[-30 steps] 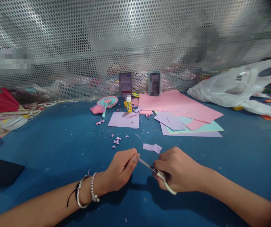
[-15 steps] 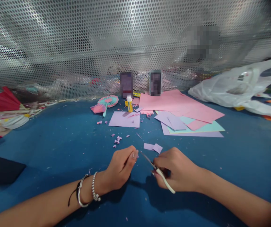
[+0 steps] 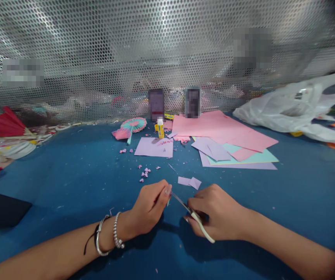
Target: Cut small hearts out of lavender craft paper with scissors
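Note:
My right hand [image 3: 214, 214] is closed on a pair of scissors [image 3: 200, 225] with cream-white handles. Its blades slant up and left, the tips at the fingertips of my left hand [image 3: 152, 204]. That left hand is closed in a pinch; whatever sits between thumb and fingers is too small and covered to make out. Just beyond the hands lie two small lilac paper pieces [image 3: 189, 181], one overlapping the other. Several tiny lilac cut-outs [image 3: 145, 172] are scattered past my left hand. A lilac sheet [image 3: 148, 147] with pink scraps on it lies farther back.
A glue stick [image 3: 160, 129] stands behind the lilac sheet, beside a pink and turquoise pleated paper fan [image 3: 134, 125]. Pink sheets [image 3: 214, 126] and other coloured papers lie back right, near a white plastic bag [image 3: 290, 107]. A perforated metal panel [image 3: 111, 66] closes off the back.
The scissors have shifted slightly left and down, bringing their tips to my left fingertips. My left hand has barely moved, its fingertips turning a little.

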A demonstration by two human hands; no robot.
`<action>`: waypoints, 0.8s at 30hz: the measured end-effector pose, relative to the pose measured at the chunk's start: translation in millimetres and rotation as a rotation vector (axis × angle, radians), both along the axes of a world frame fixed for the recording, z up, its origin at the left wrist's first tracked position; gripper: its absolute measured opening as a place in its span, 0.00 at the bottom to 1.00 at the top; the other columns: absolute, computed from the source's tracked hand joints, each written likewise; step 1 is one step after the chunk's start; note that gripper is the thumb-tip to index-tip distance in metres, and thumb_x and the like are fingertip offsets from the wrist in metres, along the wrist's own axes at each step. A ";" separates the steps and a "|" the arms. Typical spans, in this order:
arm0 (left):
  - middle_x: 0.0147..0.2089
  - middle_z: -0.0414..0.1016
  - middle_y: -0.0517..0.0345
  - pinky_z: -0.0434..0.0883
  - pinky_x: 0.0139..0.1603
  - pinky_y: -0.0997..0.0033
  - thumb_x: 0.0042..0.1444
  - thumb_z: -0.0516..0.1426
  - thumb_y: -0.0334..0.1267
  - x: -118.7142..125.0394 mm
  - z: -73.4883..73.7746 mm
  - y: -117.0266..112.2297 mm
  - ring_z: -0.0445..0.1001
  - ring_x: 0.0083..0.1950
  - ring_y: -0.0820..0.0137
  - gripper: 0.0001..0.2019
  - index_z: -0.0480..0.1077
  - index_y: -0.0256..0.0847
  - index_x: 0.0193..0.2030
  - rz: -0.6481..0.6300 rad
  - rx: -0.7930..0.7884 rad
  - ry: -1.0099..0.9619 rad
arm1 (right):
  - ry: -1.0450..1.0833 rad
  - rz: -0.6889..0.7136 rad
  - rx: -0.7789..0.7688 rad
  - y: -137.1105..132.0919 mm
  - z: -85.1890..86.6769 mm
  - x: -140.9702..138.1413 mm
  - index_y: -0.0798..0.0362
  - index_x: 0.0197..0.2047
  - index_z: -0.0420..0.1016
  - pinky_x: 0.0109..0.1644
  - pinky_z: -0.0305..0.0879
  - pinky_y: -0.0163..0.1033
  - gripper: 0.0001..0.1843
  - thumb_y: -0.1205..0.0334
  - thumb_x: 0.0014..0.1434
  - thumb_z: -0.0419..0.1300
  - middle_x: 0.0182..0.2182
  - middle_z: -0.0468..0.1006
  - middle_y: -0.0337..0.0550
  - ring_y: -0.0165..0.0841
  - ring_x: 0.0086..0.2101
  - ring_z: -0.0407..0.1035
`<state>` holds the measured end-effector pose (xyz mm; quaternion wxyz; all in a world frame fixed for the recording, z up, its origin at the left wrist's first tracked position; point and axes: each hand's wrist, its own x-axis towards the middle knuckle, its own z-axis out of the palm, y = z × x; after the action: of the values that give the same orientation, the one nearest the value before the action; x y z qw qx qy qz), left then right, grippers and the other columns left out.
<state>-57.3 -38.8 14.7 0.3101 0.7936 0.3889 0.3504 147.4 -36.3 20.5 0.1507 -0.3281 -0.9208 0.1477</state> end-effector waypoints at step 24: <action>0.22 0.61 0.64 0.60 0.27 0.77 0.64 0.41 0.41 5.7 2.8 5.6 0.60 0.24 0.77 0.15 0.58 0.38 0.29 0.063 -0.313 -0.218 | 0.009 -0.111 0.047 5.6 -5.1 0.2 0.53 0.20 0.60 0.23 0.41 0.32 0.09 0.62 0.49 0.53 0.13 0.65 0.35 0.24 0.16 0.52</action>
<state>-51.6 -33.3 17.5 0.4588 0.6806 0.4275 0.3789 147.7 -30.7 15.4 0.1705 -0.3742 -0.9037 0.1190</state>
